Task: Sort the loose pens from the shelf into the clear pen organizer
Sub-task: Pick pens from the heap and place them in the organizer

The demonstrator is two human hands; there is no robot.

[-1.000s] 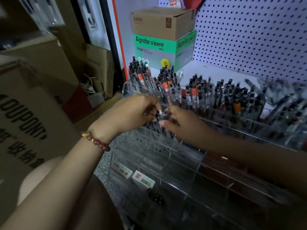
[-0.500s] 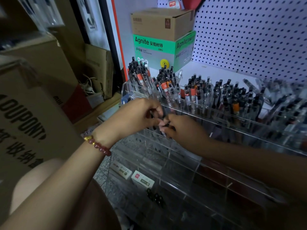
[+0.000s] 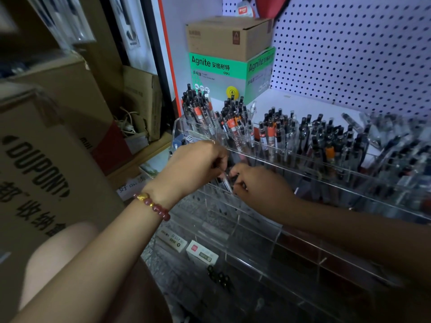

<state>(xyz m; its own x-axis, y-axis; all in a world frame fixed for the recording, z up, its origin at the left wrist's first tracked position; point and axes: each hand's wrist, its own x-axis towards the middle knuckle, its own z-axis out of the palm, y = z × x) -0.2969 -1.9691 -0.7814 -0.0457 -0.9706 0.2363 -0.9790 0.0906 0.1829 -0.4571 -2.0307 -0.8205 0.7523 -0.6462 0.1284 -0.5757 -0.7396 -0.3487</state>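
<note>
Fingers (image 3: 236,170) of both hands are curled in, pinching one clear pen (image 3: 225,181) between them: my left hand (image 3: 196,169) from above, my right hand (image 3: 258,186) from the side. It sits low at the left end of the clear pen organizer (image 3: 303,170), just in front of the back row packed with upright pens (image 3: 270,134). A beaded bracelet (image 3: 152,205) circles my left wrist.

I see a glossy clear plastic organizer (image 3: 291,231), shiny plastic pens (image 3: 270,134), matt brown cardboard boxes (image 3: 224,36) far off, and a smooth bead bracelet (image 3: 152,205).
</note>
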